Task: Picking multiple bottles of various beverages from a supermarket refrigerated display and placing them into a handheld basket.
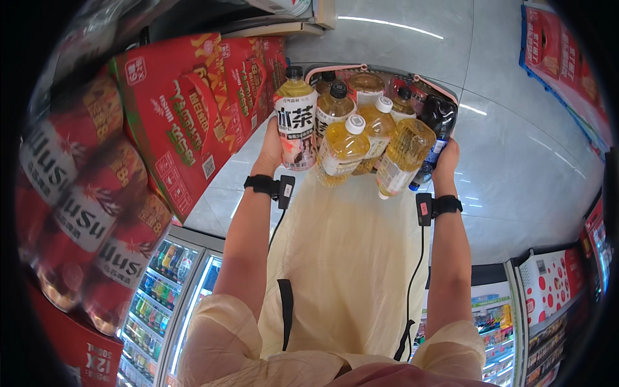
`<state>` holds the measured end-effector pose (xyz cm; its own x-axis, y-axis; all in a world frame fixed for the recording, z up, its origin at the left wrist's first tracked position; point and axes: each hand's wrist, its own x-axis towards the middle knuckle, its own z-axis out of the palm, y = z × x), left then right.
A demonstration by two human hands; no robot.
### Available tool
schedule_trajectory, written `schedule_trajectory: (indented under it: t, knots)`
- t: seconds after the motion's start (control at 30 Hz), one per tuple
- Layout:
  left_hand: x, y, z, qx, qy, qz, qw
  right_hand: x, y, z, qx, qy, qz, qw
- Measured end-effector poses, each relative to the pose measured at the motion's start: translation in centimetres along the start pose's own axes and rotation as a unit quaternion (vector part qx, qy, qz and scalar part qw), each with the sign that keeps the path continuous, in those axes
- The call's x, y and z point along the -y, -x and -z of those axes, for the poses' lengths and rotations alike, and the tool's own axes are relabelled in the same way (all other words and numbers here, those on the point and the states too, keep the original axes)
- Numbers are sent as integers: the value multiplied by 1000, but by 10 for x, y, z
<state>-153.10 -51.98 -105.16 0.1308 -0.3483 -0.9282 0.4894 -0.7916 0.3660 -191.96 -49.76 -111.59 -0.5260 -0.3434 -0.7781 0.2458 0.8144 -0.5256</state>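
A shopping basket (390, 73) with pink handles stands before me, piled with drink bottles. My left hand (272, 146) is at its left side, against an upright tea bottle (296, 126) with a black cap; the fingers are hidden behind that bottle. At the opposite side, my right hand (446, 158) touches a dark soda bottle (437, 118) with a blue label, its fingers also out of sight. Between my hands, a yellow-drink bottle (344, 147) with a white cap leans toward me. Beside it an upturned bottle (406, 155) points its cap down. More bottles sit behind them.
Red beer cartons (179, 111) and shrink-wrapped beer cans (92, 203) are stacked close on my left. Glass-door drink coolers (159, 295) and a stocked shelf (493, 324) lie behind me. Red packs (561, 53) stand far right on the grey tile floor (512, 159).
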Motion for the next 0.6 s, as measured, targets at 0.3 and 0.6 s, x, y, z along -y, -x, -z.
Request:
schedule_trajectory:
  t: [0.3, 0.6]
  knots:
    - [34, 160, 58, 21, 109, 55, 992, 28, 155, 82, 12, -38, 38, 998]
    - [70, 394, 184, 37, 204, 44, 977, 67, 380, 138, 94, 78, 64, 990]
